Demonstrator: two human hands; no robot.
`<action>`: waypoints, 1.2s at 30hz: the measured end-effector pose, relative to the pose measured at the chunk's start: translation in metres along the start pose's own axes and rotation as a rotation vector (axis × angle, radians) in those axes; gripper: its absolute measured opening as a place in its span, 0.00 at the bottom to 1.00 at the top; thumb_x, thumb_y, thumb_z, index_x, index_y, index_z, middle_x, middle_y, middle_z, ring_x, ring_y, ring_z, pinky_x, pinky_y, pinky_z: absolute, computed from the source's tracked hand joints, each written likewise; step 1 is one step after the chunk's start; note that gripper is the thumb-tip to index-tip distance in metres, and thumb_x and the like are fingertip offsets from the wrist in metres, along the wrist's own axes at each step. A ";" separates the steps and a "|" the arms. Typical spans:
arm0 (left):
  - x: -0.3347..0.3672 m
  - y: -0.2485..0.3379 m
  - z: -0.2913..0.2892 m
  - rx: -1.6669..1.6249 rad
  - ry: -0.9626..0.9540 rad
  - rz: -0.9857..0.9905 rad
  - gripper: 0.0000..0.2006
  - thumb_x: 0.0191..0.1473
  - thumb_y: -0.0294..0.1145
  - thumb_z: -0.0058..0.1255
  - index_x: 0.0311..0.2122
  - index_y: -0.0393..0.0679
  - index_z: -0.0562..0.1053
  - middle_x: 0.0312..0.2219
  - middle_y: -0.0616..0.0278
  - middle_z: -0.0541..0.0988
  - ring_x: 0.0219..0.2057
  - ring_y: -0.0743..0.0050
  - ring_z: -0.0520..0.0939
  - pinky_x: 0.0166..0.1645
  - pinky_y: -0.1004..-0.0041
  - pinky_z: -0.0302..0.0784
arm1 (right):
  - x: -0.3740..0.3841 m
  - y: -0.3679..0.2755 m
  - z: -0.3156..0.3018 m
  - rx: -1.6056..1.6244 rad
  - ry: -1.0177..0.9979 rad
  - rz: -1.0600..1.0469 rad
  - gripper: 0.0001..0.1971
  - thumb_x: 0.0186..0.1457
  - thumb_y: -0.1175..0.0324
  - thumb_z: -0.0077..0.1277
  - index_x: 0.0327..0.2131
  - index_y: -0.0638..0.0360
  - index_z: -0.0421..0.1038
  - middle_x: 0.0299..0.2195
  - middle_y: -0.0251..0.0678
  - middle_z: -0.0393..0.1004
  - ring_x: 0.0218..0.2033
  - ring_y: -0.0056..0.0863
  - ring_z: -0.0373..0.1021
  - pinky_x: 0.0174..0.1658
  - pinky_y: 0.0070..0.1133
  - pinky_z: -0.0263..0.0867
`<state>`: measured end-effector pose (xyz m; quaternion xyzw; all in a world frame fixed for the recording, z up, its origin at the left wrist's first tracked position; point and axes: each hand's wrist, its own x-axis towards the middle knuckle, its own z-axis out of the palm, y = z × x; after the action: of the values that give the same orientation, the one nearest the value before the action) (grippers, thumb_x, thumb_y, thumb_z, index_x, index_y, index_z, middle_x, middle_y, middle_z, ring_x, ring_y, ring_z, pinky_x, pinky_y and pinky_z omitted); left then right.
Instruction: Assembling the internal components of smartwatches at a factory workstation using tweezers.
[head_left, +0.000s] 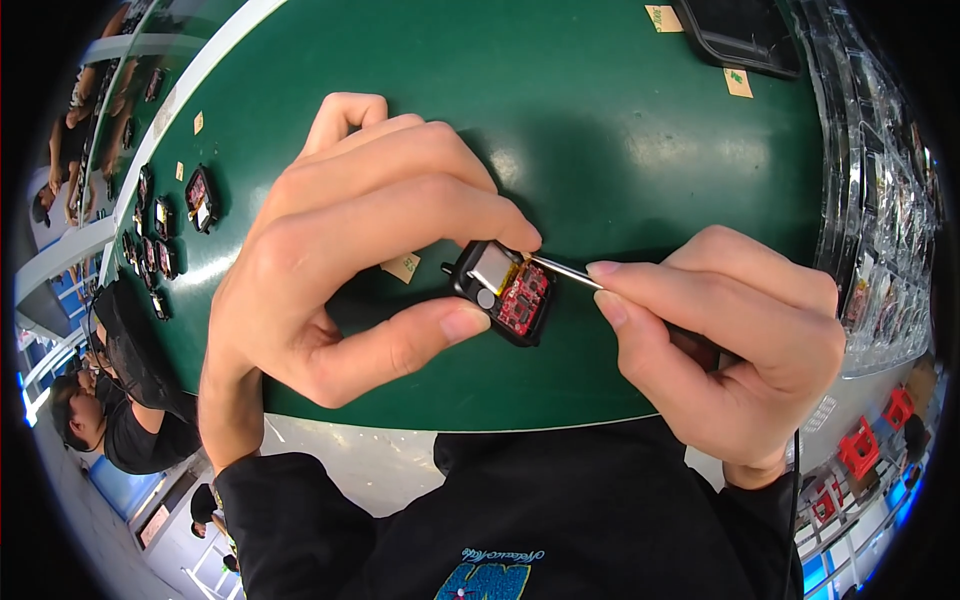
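Over the green table (600, 130), right in front of you, is the small black case (524, 341), open side up. Your left hand (325, 240) grips it by the edges: thumb low on the left side, pointing finger on the top edge. I can't tell if the case rests on the table or sits a little above it. Your right hand (745, 335) pinches a thin metal tool (567, 271) between thumb and finger, like a pencil. Its tip is at the top edge of the case, close to the silver battery (491, 267) and the red board (523, 300), and very near your left fingertip.

To do this well, hold the case firmly by its sides, so it can't twist. Don't squeeze hard, as the parts inside look easy to hurt. Use tiny, soft pushes. A slip could poke your finger or scratch the board, so it would help to slide that finger back a bit. I'd guess the battery is soft, so don't let the sharp tip dig into it. Your finger also hides some of the spot, so tilt the case for a better look.
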<state>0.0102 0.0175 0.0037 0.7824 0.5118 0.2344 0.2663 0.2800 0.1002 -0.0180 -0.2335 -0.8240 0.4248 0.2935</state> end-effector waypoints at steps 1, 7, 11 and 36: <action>0.000 0.000 -0.001 0.007 -0.004 0.014 0.26 0.52 0.53 0.59 0.41 0.37 0.86 0.31 0.56 0.83 0.30 0.64 0.77 0.46 0.62 0.60 | 0.000 0.000 0.000 0.001 0.001 0.000 0.12 0.46 0.86 0.66 0.37 0.69 0.87 0.22 0.32 0.77 0.16 0.11 0.63 0.19 0.14 0.50; 0.000 -0.002 0.001 -0.008 0.004 0.015 0.26 0.52 0.54 0.59 0.41 0.37 0.86 0.31 0.56 0.83 0.29 0.64 0.77 0.45 0.62 0.60 | 0.000 0.000 -0.001 0.007 -0.007 0.012 0.12 0.46 0.86 0.65 0.37 0.70 0.87 0.22 0.33 0.77 0.16 0.10 0.63 0.19 0.14 0.50; -0.001 -0.002 0.000 0.000 -0.003 0.031 0.26 0.53 0.54 0.60 0.41 0.38 0.86 0.31 0.56 0.83 0.29 0.65 0.77 0.45 0.62 0.60 | 0.000 -0.001 0.000 0.001 -0.012 0.007 0.12 0.46 0.86 0.65 0.37 0.70 0.87 0.22 0.33 0.77 0.16 0.10 0.62 0.19 0.14 0.49; -0.002 -0.002 0.001 0.023 -0.004 0.076 0.25 0.52 0.51 0.61 0.42 0.37 0.86 0.31 0.55 0.83 0.29 0.64 0.77 0.45 0.62 0.61 | -0.002 -0.001 0.001 -0.021 -0.002 -0.040 0.12 0.46 0.87 0.65 0.37 0.70 0.87 0.23 0.35 0.78 0.18 0.14 0.66 0.21 0.15 0.52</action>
<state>0.0082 0.0162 0.0015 0.8047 0.4838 0.2369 0.2494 0.2808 0.0983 -0.0184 -0.2199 -0.8331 0.4104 0.2987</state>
